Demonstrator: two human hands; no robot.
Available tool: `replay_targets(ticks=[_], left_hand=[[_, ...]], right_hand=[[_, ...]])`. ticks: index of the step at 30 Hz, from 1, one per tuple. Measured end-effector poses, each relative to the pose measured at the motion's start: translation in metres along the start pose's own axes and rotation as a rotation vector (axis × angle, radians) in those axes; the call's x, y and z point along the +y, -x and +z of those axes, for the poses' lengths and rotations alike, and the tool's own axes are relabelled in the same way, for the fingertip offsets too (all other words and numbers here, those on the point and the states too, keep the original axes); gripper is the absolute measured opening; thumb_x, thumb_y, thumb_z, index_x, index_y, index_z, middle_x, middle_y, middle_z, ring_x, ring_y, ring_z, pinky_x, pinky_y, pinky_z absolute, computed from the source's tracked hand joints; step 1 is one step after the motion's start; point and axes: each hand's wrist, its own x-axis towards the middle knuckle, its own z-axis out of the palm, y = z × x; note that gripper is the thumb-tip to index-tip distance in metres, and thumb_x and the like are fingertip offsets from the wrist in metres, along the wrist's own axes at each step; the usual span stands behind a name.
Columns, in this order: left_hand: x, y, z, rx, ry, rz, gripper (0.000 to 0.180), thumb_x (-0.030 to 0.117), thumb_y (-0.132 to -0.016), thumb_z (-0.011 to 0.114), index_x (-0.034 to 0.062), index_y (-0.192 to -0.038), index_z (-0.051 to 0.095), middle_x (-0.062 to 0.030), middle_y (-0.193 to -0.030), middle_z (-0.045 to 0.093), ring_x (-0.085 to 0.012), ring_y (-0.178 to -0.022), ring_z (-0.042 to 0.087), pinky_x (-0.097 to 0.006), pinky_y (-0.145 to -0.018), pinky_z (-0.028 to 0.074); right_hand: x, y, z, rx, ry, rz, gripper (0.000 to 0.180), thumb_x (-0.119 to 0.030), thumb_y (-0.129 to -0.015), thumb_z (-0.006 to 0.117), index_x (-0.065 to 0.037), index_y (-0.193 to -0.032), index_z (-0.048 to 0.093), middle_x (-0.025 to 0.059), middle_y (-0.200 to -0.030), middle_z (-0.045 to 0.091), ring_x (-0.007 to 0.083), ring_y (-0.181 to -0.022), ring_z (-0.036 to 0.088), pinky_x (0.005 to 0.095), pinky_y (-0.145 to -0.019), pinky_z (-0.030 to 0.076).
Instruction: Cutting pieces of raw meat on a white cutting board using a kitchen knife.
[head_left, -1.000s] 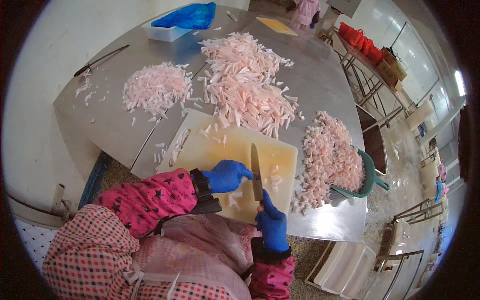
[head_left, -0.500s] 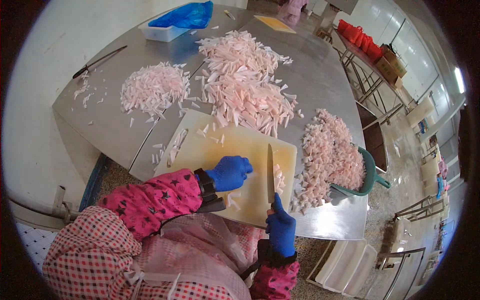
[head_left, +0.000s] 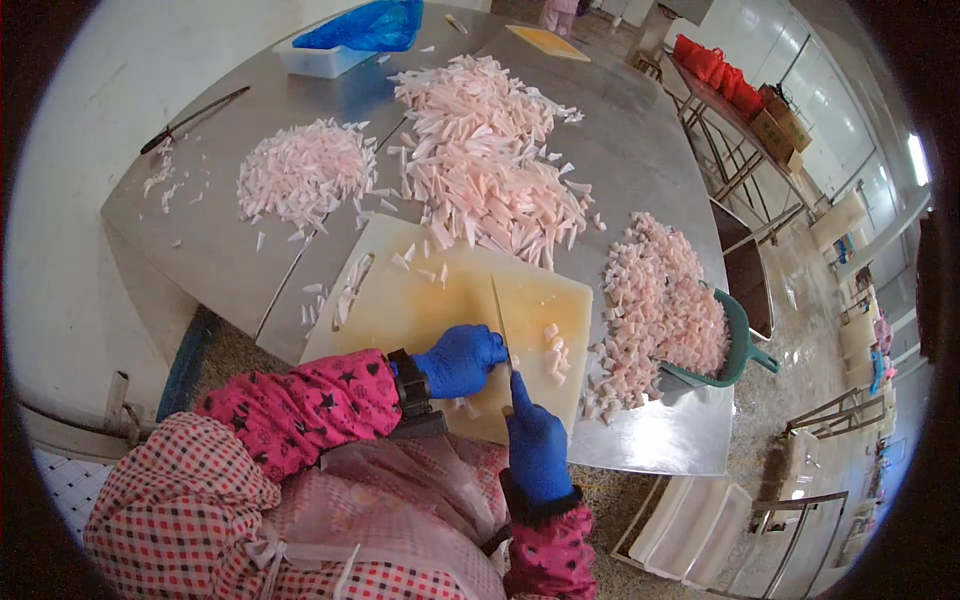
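A long knife is gripped in my right hand, index finger stretched along it, blade on the cutting board. My left hand, in a blue glove like the right, lies on the board with its fingers curled in, close beside the blade. Whatever those fingers press on is hidden. Small cut pieces of pale pink meat lie on the board right of the knife. A few pale strips rest near the board's far side.
Beyond the board is a large heap of pale strips; a smaller heap lies left. Chopped pieces are piled at right, partly in a green scoop. Farther off are another knife and a white tub with blue plastic.
My right hand has brought the knife leftward, from beside the cut pieces to against my left hand's fingertips, and the blade has tilted. My left hand has shifted slightly down.
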Motion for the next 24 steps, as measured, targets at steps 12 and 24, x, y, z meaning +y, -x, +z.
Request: replay_targets(ticks=[12,24], left_hand=[[0.003,0.009,0.001,-0.109,-0.123,-0.165,0.010,0.016,-0.066,0.054,0.0089,-0.071,0.058,-0.0133,-0.070,0.056,-0.0349,-0.066,0.055,-0.045,-0.059,0.043],[0.019,0.021,-0.024,-0.029,0.037,0.138,0.014,0.016,-0.060,0.057,0.0067,-0.071,0.056,-0.0132,-0.088,0.052,-0.0308,-0.085,0.049,-0.042,-0.073,0.041]], right_hand=[[-0.005,0.017,0.001,-0.064,-0.241,0.152,0.042,-0.005,-0.083,0.048,-0.014,-0.124,0.047,0.0062,-0.056,0.046,0.0064,-0.049,0.043,0.0249,-0.045,0.039],[-0.001,0.008,0.004,0.121,-0.871,0.503,0.047,0.003,-0.081,0.047,-0.007,-0.126,0.042,-0.0023,-0.074,0.053,0.0029,-0.050,0.039,0.0181,-0.045,0.036]])
